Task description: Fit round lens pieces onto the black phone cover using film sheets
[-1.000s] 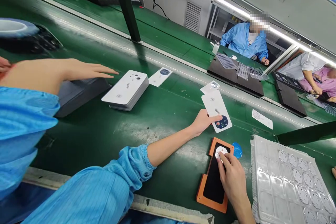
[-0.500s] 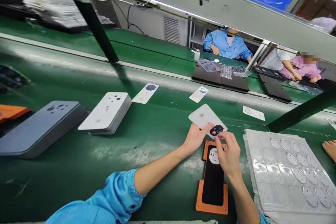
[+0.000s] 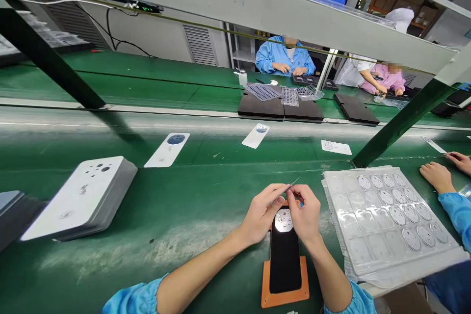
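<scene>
My left hand (image 3: 261,213) and my right hand (image 3: 304,213) are close together, both closed in a pinch on a white phone back cover (image 3: 295,181). The cover is turned almost edge-on, so only a thin sliver shows and its faces are hidden. Just below the hands lies an orange jig (image 3: 285,299) with a black pad (image 3: 285,267) set in it. At the pad's upper end sits a whitish, roughly octagonal piece (image 3: 283,221), which my right fingers partly overlap.
To the left stands a stack of white phone back covers (image 3: 84,191), beside a dark stack (image 3: 16,221). A clear tray (image 3: 368,250) with several round pieces lies right. Single covers (image 3: 167,151) lie along the back. A green post (image 3: 405,117) rises near a co-worker's hands (image 3: 437,176).
The cover has tilted from showing its broad face to nearly edge-on. Both hands have drawn together, the right one now pinching it too. The whole view has shifted.
</scene>
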Demonstrator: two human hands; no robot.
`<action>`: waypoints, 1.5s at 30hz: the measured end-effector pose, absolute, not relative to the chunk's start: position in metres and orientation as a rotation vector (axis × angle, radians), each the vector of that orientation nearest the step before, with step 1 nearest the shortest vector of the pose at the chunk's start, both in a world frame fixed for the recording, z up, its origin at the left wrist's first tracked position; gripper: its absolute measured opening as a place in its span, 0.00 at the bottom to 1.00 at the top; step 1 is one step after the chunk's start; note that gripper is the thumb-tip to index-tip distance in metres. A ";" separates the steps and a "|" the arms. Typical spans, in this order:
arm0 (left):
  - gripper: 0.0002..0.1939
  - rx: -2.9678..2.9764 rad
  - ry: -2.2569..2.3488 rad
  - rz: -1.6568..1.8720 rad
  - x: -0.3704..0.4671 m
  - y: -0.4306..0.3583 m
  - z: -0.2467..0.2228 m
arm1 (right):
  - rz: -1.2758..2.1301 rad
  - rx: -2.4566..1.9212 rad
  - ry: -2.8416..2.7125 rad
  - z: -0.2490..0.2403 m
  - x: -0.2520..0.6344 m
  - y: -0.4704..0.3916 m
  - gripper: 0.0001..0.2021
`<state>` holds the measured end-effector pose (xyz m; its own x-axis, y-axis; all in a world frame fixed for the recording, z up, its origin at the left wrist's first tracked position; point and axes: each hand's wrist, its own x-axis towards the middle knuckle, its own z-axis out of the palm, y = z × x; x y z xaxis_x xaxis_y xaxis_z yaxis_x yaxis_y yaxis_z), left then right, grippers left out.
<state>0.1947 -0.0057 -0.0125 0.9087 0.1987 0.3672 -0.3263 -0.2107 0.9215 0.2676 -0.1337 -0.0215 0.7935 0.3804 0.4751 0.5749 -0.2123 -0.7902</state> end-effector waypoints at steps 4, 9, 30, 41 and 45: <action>0.23 1.750 -0.128 0.511 0.194 -0.007 -0.015 | -0.210 -1.803 -0.732 -0.021 0.268 -0.134 0.06; 0.22 1.741 -0.136 0.511 0.191 -0.009 -0.014 | -0.223 -1.800 -0.723 -0.019 0.268 -0.136 0.08; 0.24 1.900 -0.250 0.569 0.188 -0.016 -0.034 | -0.256 -1.914 -0.693 -0.019 0.262 -0.136 0.06; 0.26 1.067 0.365 0.427 0.204 0.033 -0.005 | 0.047 -2.553 -0.367 -0.039 0.323 -0.195 0.10; 0.22 1.436 0.270 0.415 0.181 0.037 0.015 | -0.017 -2.707 -0.389 -0.026 0.307 -0.217 0.10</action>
